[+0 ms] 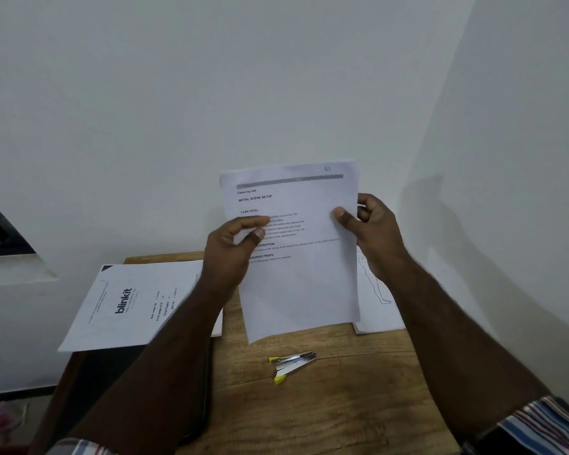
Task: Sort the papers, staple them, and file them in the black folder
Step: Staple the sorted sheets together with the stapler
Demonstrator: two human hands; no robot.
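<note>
Much of the small wooden bench is covered: the forearms cross its near half, and a dark flat thing under the left forearm, possibly the black folder, shows only as a dark patch off the bench's left edge, too hidden to name with certainty. The striped sleeves are cut off at the bottom corners.

Both hands hold up a printed sheet above the bench, against the white wall. The left hand pinches its left edge between thumb and curled fingers; the right hand pinches the right edge, thumb on the front, fingers behind. Whether more than one sheet is held I cannot tell. Readable headings: "INITIAL SCENE SETUP", "TASK GOAL", "…SCRIPTION" and "…EQUIRED PROPS", both partly covered by the left hand; the smaller lines are blurred. A handwritten mark near the top right looks like "51".

At the left lies a paper pile, overhanging the bench edge, its top page reading "blinkit", with lines such as "Sub-order ID" and "Total Pages". At the right lies another paper, mostly hidden behind the held sheet, showing part of an outline drawing of a figure.

One stapler, metal with yellow tips, lies open on the bench below the held sheet, apart from all the papers.
</note>
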